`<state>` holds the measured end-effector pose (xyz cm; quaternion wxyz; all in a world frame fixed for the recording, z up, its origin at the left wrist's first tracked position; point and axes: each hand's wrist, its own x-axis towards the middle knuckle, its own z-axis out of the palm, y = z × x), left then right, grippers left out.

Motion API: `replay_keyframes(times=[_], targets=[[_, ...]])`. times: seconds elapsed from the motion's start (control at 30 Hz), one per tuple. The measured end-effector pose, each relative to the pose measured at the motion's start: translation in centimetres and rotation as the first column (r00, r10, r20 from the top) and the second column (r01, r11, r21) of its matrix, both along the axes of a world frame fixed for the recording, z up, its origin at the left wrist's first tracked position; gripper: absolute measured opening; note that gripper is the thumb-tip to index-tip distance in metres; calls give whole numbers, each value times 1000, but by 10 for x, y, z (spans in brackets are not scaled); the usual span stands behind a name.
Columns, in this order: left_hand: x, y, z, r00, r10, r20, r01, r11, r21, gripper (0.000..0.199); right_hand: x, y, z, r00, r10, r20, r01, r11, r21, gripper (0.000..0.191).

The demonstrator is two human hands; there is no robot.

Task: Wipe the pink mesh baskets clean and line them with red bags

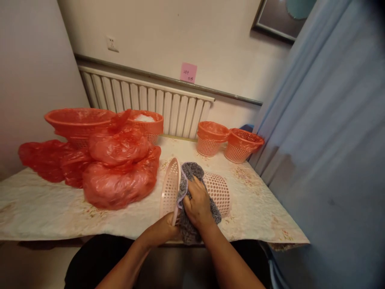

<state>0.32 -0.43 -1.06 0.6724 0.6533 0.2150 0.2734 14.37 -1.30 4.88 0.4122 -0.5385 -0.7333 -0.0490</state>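
A pale pink perforated plastic basket point(219, 192) lies on its side on the table, its open mouth facing left. My left hand point(165, 230) grips the rim at the near edge, with part of its fingers hidden. Over the basket's side is draped a dark grey cloth point(191, 170) with a light purple edge. My right hand point(198, 202) presses that cloth against the basket, its fingers bent into the fabric.
Red plastic bags point(120, 176) are heaped on the left of the flowered tablecloth point(252, 204). Behind them stand bag-lined baskets point(80, 120); two smaller lined baskets point(210, 138) stand at the back right. A blue curtain point(325, 140) hangs along the right, and a radiator point(144, 98) lines the wall.
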Motion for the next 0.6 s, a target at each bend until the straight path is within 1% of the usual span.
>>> replay_keyframes(times=[0.07, 0.13, 0.2, 0.33, 0.4, 0.5, 0.6], targets=[[-2, -1, -4, 999, -53, -2, 53, 998, 27, 46, 7, 9, 6, 1000, -19, -19, 19, 1000, -14, 27], [-5, -3, -7, 998, -52, -24, 53, 997, 54, 44, 18, 16, 8, 997, -61, -44, 60, 998, -25, 19], [-9, -6, -9, 997, -37, -65, 42, 996, 79, 45, 31, 21, 4, 990, -123, -63, 121, 992, -33, 17], [-13, -11, -13, 990, -49, -130, 66, 990, 126, 59, 67, 23, -13, 964, -253, -80, 250, 967, -51, 15], [-15, -13, -17, 989, -48, -141, 69, 987, 144, 63, 87, 22, -23, 946, -314, -84, 310, 949, -62, 17], [-16, -18, -24, 985, -5, -172, 36, 983, 180, 60, 112, 14, -37, 902, -422, -92, 414, 905, -92, 22], [-16, -24, -28, 987, 63, -151, -29, 976, 216, 56, 124, 3, -50, 855, -501, -137, 492, 865, -95, 27]])
